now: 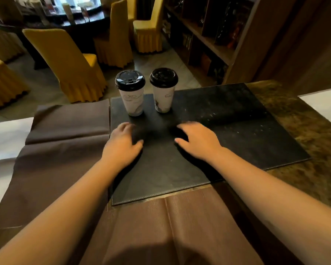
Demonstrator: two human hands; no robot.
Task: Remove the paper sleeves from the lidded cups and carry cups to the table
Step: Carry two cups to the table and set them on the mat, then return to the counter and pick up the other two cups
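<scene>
Paper cups [132, 101], glossy plastic lids [130, 79]; matt stitched leather-like mat [227, 134]; soft brown cloth [65, 150]; polished marbled tabletop [304, 127].

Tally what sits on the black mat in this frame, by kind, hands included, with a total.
Lidded cups: 2, the left cup and the right cup
Hands: 2, the left hand and the right hand, both empty, over the black mat
Total: 4

Dim, warm room light; the brightest glare sits on the far round table [69, 8] at eleven o'clock. Both hands are motion-blurred, and wide-angle bending curves the edges.
</scene>
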